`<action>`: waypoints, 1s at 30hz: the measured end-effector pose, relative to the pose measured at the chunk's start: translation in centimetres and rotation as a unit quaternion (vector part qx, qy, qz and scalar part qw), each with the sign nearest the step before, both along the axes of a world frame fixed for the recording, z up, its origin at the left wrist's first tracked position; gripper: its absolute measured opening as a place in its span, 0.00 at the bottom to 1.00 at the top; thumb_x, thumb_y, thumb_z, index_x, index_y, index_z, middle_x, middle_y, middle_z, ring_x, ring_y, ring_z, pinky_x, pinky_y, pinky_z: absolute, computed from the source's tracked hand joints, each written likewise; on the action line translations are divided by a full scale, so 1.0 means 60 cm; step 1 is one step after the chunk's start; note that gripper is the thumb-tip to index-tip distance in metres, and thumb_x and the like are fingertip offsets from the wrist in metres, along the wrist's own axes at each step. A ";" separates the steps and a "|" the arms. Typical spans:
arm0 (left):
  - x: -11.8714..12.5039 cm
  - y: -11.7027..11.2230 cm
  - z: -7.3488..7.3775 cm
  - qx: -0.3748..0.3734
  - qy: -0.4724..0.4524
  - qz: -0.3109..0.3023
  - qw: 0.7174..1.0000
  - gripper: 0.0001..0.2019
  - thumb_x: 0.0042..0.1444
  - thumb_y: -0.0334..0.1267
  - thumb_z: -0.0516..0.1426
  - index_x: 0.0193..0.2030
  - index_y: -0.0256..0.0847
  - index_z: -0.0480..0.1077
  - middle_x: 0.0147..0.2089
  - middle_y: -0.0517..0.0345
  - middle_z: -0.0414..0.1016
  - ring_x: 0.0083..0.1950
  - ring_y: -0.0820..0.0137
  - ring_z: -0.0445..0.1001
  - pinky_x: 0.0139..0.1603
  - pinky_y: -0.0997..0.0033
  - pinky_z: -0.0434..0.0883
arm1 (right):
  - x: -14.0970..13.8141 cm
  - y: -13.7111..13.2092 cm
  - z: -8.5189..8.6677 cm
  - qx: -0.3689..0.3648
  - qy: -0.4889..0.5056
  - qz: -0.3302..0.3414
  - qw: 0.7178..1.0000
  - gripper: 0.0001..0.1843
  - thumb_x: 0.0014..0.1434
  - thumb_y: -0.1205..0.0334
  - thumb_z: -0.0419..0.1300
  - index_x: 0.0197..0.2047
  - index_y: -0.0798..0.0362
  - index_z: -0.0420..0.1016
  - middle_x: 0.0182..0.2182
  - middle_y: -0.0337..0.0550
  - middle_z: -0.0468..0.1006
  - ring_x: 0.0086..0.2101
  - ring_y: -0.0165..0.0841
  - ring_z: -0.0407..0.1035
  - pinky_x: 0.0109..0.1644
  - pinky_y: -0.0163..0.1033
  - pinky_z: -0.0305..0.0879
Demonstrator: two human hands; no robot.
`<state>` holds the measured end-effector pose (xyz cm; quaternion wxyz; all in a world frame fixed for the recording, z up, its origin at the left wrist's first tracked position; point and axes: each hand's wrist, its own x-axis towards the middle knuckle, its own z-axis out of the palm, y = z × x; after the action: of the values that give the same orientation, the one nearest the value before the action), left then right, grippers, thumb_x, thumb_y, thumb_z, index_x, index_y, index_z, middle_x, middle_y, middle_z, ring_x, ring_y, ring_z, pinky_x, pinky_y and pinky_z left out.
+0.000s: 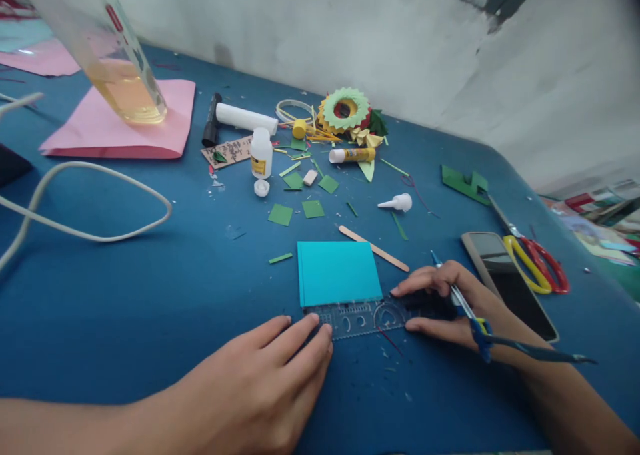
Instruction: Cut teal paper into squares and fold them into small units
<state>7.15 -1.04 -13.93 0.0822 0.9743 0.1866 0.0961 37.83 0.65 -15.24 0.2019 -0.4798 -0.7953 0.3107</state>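
Note:
A folded cyan paper [338, 272] lies on the blue table [150, 308]. A clear plastic ruler [360, 318] rests along its near edge. My left hand [260, 388] lies flat, fingertips pressing the ruler's left end. My right hand [445, 305] touches the ruler's right end with finger and thumb, while a blue and yellow compass [480, 328] is held across the hand. A wooden stick [374, 249] lies just beyond the paper.
A phone [510, 281] and red and yellow scissors [535, 258] lie right. Farther back are a glue bottle [261, 153], glue stick [353, 155], paper flower [345, 111], green scraps [280, 215], a bottle [115, 61] on pink paper [165, 125], and a white cable [90, 201].

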 end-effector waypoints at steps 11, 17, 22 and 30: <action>-0.002 -0.009 0.002 -0.003 0.006 0.018 1.000 0.26 0.61 0.51 0.44 0.54 0.32 0.68 0.57 0.49 0.69 0.56 0.58 0.67 0.53 0.64 0.66 | -0.002 -0.005 0.003 -0.039 0.022 -0.008 0.999 0.25 0.48 0.66 0.66 0.31 0.46 0.48 0.37 0.38 0.77 0.42 0.37 0.71 0.47 0.46 0.67; -0.001 -0.007 0.002 -0.002 0.012 0.014 1.000 0.26 0.63 0.49 0.42 0.54 0.32 0.67 0.57 0.49 0.68 0.57 0.58 0.66 0.52 0.63 0.65 | 0.002 -0.005 0.001 -0.035 0.031 -0.002 0.999 0.25 0.48 0.67 0.66 0.31 0.46 0.49 0.38 0.37 0.77 0.42 0.36 0.70 0.48 0.44 0.66; 0.000 -0.005 0.002 -0.003 0.000 0.026 1.000 0.25 0.61 0.50 0.46 0.53 0.33 0.68 0.56 0.51 0.69 0.56 0.60 0.67 0.52 0.65 0.65 | 0.000 -0.004 0.002 -0.024 0.028 0.004 0.999 0.24 0.48 0.67 0.67 0.31 0.46 0.50 0.38 0.38 0.77 0.42 0.36 0.71 0.45 0.42 0.68; 0.006 0.002 0.012 -0.046 0.028 0.022 0.998 0.31 0.55 0.56 0.50 0.55 0.32 0.66 0.58 0.46 0.66 0.54 0.59 0.69 0.51 0.64 0.65 | -0.004 -0.005 0.006 -0.022 0.027 0.003 0.999 0.22 0.48 0.66 0.66 0.31 0.47 0.51 0.37 0.42 0.77 0.41 0.37 0.71 0.44 0.43 0.70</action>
<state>7.53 -0.92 -13.22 0.1196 0.9674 0.2148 0.0613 37.60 0.37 -14.89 0.2122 -0.4732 -0.7838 0.3417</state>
